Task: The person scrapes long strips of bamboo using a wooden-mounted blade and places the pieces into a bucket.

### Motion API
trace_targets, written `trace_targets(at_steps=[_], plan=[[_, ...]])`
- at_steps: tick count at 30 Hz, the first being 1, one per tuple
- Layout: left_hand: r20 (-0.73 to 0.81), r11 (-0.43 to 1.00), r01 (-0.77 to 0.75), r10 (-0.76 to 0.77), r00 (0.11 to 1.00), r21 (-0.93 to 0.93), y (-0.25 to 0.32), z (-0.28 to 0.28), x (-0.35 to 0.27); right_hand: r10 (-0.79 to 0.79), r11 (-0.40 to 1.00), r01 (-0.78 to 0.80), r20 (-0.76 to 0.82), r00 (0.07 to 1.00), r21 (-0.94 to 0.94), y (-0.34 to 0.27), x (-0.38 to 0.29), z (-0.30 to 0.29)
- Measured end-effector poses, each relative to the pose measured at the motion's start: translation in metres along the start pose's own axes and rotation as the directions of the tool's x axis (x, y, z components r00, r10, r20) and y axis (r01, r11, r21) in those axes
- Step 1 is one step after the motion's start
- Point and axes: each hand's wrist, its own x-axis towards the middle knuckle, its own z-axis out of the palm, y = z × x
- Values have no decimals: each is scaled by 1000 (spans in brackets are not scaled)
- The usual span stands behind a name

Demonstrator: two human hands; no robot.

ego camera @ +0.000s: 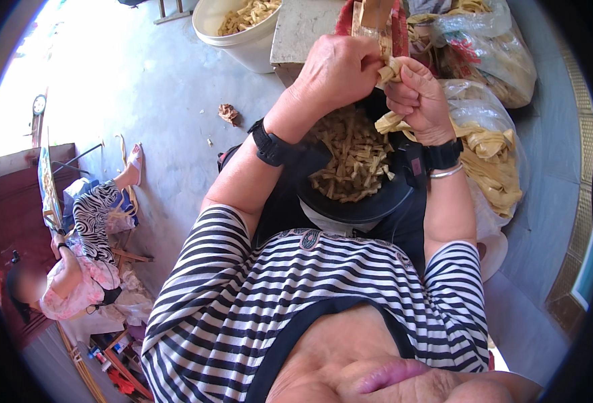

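Note:
A knot in a pale yellow, flat strip (389,70) lies between my two hands. My left hand (338,68) is curled at the knot's left side, its fingertips partly hidden. With thumb and fingers my right hand (417,95) pinches the strip at the knot, and more of the strip hangs below this hand towards a bundle of strips (493,161) at the right. Just beyond the knot stands a wooden piece (375,15) with red material on both sides. Below my hands a dark round basin (377,209) holds many short knotted pieces (352,156).
A white tub (236,45) with similar pieces stands at the upper left, beside a worn wooden box or bench (299,30). Clear plastic bags (508,55) of strips are at the right. Another person sits far left. A crumpled brown scrap (229,115) lies on the floor.

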Motion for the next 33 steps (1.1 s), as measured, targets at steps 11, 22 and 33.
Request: trace_targets(at_steps=[11,22,33], plan=[[520,751,511,-263,812,-418,1,-20,6,-221,794,110,-116,968,-598,-1,6,16],[482,814,489,-307,820,-312,-17,-44,6,-331,589,173,-40,943,-789,-27,-6,4],[419,999,5,-19,908,34,-24,-9,7,-282,151,71,26,959,-986,-36,10,-4]])
